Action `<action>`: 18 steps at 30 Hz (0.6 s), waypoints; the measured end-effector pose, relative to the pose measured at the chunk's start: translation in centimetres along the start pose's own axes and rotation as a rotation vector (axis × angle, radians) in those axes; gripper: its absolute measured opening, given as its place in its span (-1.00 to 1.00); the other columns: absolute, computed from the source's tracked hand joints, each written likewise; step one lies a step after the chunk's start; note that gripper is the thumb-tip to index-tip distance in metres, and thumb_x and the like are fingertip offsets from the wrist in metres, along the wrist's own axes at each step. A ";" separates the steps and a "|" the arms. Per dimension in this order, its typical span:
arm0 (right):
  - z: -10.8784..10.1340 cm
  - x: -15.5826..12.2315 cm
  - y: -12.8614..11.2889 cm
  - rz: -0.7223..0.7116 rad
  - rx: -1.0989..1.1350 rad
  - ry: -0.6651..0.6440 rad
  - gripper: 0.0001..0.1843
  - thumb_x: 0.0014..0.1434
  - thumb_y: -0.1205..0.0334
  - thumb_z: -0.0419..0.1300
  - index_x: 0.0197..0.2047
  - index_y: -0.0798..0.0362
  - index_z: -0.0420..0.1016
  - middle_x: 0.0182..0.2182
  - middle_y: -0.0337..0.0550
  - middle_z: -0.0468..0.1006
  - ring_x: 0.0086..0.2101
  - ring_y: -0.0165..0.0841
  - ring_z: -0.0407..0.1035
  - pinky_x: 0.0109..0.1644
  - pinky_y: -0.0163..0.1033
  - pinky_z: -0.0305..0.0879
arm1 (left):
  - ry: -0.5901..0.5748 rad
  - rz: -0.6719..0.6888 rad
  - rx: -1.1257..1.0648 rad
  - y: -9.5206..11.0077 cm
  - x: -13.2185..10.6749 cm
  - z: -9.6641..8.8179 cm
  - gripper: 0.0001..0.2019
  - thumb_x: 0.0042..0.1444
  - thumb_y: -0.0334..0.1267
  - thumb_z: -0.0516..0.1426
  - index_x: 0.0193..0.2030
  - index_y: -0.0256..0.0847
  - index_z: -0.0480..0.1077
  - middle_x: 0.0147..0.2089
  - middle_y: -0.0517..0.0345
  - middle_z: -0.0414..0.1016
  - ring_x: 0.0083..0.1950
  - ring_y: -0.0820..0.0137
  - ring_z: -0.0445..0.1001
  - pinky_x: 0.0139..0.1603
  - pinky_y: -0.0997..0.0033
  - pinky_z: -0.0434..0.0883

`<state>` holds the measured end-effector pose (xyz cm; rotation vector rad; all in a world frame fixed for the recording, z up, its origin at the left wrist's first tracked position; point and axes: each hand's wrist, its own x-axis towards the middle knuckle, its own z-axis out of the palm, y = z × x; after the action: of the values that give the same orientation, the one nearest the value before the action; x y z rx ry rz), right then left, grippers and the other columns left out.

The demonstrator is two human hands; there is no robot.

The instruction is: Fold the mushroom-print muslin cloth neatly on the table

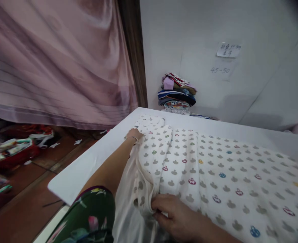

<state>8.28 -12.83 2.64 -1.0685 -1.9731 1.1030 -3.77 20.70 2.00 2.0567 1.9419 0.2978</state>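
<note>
Stretching away from the person, the cloth [202, 162] is pinched by right hand [175, 216]; hold of left hand [135, 134] unclear.

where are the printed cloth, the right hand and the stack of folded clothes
printed cloth [215, 168]: head view, flat middle of the fabric
right hand [176, 214]: head view, back of the hand
stack of folded clothes [176, 96]: head view, dark blue layer mid-stack
</note>
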 end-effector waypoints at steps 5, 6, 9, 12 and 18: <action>-0.3 1.0 -1.0 0.054 0.067 0.075 -0.91 -0.01 0.42 0.06 -0.46 0.06 0.30 -0.48 -0.29 0.31 -0.43 -0.49 0.18 -0.34 -0.38 0.13 | 0.068 0.036 -0.067 1.3 1.9 -3.5 -0.90 -0.08 -0.29 0.16 -0.45 -0.29 0.40 -0.36 -0.08 0.52 -0.16 0.19 0.48 -0.23 0.39 0.35; -0.3 1.5 -1.4 0.068 0.100 0.089 -0.93 0.00 0.40 0.08 -0.47 0.06 0.30 -0.51 -0.31 0.30 -0.45 -0.50 0.17 -0.36 -0.39 0.12 | 0.118 0.035 -0.083 1.5 2.2 -4.9 -0.90 -0.05 -0.30 0.14 -0.42 -0.30 0.39 -0.33 -0.08 0.52 -0.15 0.20 0.47 -0.21 0.38 0.35; 0.4 3.8 -2.9 0.083 0.309 0.074 -0.91 0.05 0.28 0.11 -0.46 0.07 0.32 -0.53 -0.31 0.32 -0.47 -0.51 0.20 -0.38 -0.39 0.15 | 0.308 0.037 -0.128 2.1 3.1 -9.7 -0.86 0.04 -0.32 0.06 -0.26 -0.33 0.32 -0.19 -0.05 0.48 -0.10 0.27 0.42 -0.10 0.35 0.34; 2.0 6.9 -4.6 0.051 0.573 0.006 -0.82 0.10 0.13 0.12 -0.39 0.09 0.33 -0.50 -0.28 0.37 -0.43 -0.48 0.29 -0.33 -0.36 0.22 | 0.439 0.054 -0.153 2.4 3.6 -14.5 -0.85 0.07 -0.35 0.03 -0.21 -0.35 0.25 -0.14 0.00 0.44 -0.08 0.34 0.37 0.00 0.30 0.31; 3.5 11.4 -6.1 0.004 0.667 -0.002 -0.77 0.01 0.10 0.23 -0.41 0.07 0.32 -0.47 -0.32 0.37 -0.35 -0.47 0.32 -0.24 -0.37 0.25 | 0.521 0.115 -0.146 2.6 4.6 -18.9 -0.82 0.01 -0.34 0.10 -0.29 -0.29 0.14 -0.17 0.05 0.38 -0.08 0.37 0.33 0.07 0.17 0.27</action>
<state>-2.06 -6.16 7.99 -0.7012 -1.4231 1.6026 -7.65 26.55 20.37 2.1439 1.9913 1.0612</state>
